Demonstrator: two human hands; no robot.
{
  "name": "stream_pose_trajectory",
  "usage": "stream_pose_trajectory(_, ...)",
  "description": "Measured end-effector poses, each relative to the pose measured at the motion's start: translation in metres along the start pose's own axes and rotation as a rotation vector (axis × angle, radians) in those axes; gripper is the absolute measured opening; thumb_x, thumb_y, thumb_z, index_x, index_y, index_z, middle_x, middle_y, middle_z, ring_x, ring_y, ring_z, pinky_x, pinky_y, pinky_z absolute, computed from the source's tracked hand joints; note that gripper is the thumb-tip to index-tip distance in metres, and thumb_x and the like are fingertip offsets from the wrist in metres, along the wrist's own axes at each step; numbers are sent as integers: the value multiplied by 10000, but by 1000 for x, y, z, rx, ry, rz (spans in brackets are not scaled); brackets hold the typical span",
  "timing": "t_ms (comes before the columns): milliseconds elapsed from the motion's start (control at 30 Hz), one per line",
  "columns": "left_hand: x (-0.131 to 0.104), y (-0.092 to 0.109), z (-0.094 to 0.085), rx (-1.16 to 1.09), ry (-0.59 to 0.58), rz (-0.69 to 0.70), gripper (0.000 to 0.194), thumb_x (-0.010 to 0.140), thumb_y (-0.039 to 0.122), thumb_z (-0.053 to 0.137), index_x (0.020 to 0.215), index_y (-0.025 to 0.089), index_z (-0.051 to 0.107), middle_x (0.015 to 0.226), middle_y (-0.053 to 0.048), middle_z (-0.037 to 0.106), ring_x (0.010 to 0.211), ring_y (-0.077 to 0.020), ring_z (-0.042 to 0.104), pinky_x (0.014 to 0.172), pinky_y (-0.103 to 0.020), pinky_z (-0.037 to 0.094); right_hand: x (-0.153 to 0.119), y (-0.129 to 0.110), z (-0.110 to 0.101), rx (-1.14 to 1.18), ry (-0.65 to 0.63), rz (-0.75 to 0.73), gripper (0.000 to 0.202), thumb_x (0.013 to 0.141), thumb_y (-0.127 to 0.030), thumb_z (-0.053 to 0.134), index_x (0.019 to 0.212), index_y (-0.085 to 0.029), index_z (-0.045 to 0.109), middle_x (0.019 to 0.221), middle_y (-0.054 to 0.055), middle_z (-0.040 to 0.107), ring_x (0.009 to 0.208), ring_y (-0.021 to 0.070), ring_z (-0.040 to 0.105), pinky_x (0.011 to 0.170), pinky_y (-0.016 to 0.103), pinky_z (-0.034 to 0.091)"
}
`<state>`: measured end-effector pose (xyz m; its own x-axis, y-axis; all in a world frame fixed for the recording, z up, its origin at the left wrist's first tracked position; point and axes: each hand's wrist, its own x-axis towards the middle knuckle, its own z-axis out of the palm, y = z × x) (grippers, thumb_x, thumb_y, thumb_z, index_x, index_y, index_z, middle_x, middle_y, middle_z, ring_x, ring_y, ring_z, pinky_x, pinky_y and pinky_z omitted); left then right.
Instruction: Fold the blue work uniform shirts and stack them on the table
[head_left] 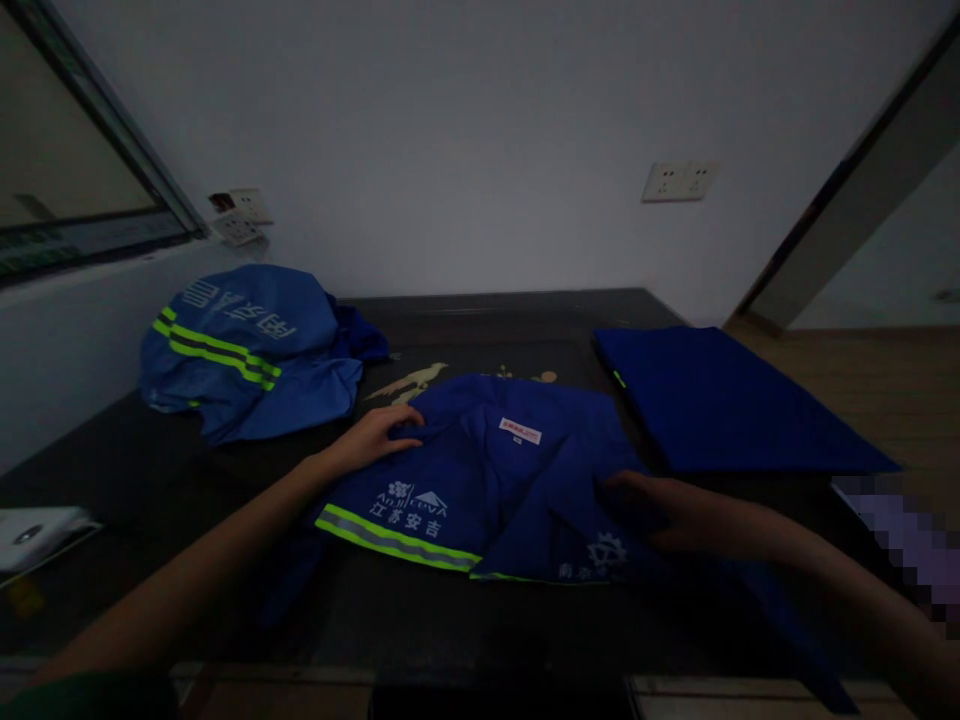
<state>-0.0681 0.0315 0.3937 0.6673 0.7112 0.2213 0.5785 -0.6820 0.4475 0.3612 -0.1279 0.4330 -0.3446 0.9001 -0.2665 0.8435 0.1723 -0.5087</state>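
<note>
A dark blue work jacket [442, 440] lies front up on the dark table, with a white collar label, pale printed lettering and a yellow-green reflective band. My left hand [379, 435] rests at its left shoulder, thumb and fingers apart on the cloth. On the other side, my right hand [667, 505] has its fingers curled at the right front of the jacket, with cloth between fingers and thumb. That side is in shadow. One sleeve hangs toward the table's front edge at the lower right.
A crumpled lighter blue garment [240, 350] with reflective stripes lies at the left. To the right is a flat, folded blue garment [727, 400]. A white object [37, 535] sits at the left edge. Behind the table [480, 320] stands a wall with sockets [679, 182].
</note>
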Motion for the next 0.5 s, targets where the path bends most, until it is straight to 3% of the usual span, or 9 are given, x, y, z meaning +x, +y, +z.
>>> stream_pose_trajectory(100,-7,5,-8,-11,150,-70,378,820,539,592,934,179,620,931,-63,665,884,-213,616,823,-329,489,0,8,-5,-100,171,92,455,638,-135,515,1062,-217,659,1026,50,713,937,226,675,818,306,535)
stream_pose_trajectory(233,-19,21,-34,-24,353,-60,414,794,581,603,883,181,662,920,-64,662,870,-212,615,809,-326,498,-10,12,-23,-120,396,123,262,737,-269,507,926,-217,681,904,55,723,835,241,681,757,337,532)
stream_pose_trajectory(367,-28,46,-73,0,491,-28,398,817,576,565,858,204,701,880,-40,644,835,-192,601,801,-310,492,-23,-1,-47,-73,599,27,293,810,-429,468,841,-222,673,889,73,723,842,270,665,765,375,519)
stream_pose_trajectory(500,-34,75,-121,136,669,-13,335,868,504,524,799,211,669,862,-3,632,816,-168,583,785,-286,472,-32,-30,-77,-67,794,-75,317,826,-479,467,847,-224,655,854,64,710,813,261,651,757,381,517)
